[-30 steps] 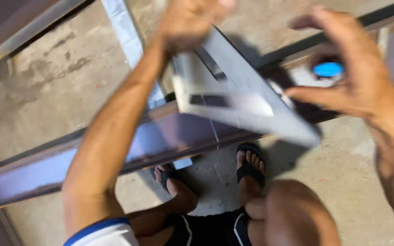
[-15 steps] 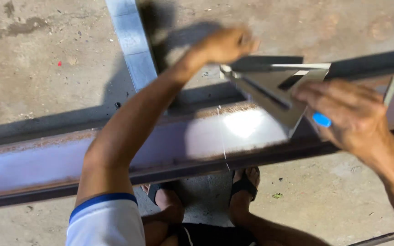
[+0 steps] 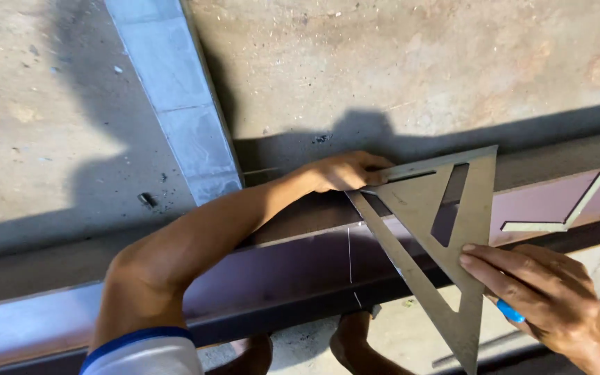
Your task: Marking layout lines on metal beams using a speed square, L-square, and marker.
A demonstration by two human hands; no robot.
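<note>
steel triangle square (image 3: 430, 229) now flat on beam (image 3: 272, 271), both hands (image 3: 345, 171) (image 3: 536, 298) gripping it

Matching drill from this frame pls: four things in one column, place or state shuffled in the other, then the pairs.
1. left hand
2. right hand
3. triangular metal square
4. blue marker

A. lies flat across the dark steel beam
B. mostly hidden inside a grip, only a bit showing
C. presses the far, upper corner of the triangle
D. fingers rest on the near, lower edge of the triangle

Pairs: 1-C, 2-D, 3-A, 4-B
</note>
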